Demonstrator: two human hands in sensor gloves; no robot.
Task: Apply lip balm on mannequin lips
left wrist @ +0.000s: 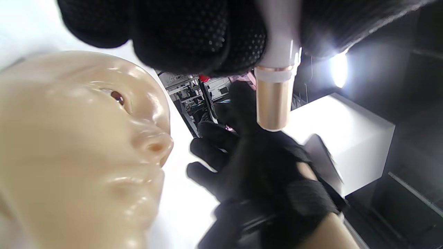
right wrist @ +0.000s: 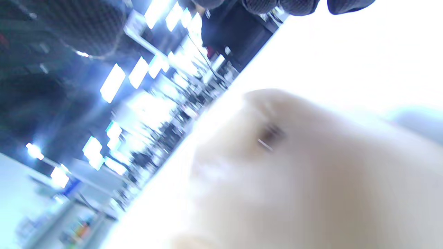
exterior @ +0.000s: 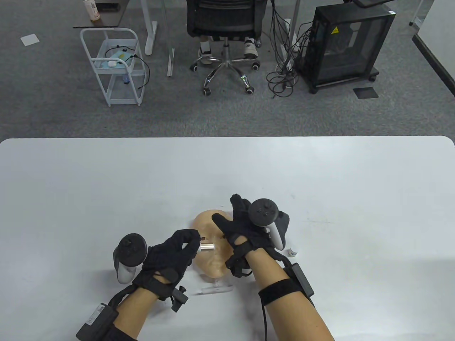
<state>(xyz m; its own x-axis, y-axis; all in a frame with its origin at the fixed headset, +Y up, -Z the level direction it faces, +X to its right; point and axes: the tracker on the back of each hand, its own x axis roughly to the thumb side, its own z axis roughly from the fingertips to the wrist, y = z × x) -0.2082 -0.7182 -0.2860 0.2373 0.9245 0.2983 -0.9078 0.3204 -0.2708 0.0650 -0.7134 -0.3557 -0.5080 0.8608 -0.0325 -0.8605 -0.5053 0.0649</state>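
Left hand (exterior: 170, 255): over the near middle of the counter (exterior: 106, 184), fingers bunched round the lip balm tube (exterior: 207, 247), pinching its white end between the fingertips (left wrist: 207, 38)!
Lip balm tube: lying level in the table view, metallic end jutting out across the mannequin's face; from the left wrist view the gold-toned barrel (left wrist: 274, 100) hangs clear of the skin, just beside the nose, not touching the lips.
Right hand (exterior: 241, 227): spread wide, fingers fanned out over the right side of the mannequin head (exterior: 213, 245), holding nothing; whether the palm actually rests on the head, I cannot tell.
Right hand from the left wrist: there it is (left wrist: 256, 166), dark and blurred, just beyond the tube's tip.
Mannequin head: face up near the counter's near edge, on a clear stand (exterior: 215, 287) that peeks out at its near side; one brown eye (left wrist: 117, 97), nose and glossy lips (left wrist: 131, 183) all showing.
Right wrist view: blurred, the head (right wrist: 311, 180) fills the lower right, fingertips (right wrist: 297, 5) just at the top edge.
Small white bottle (exterior: 292, 251): upright on the counter, just right of the right hand.
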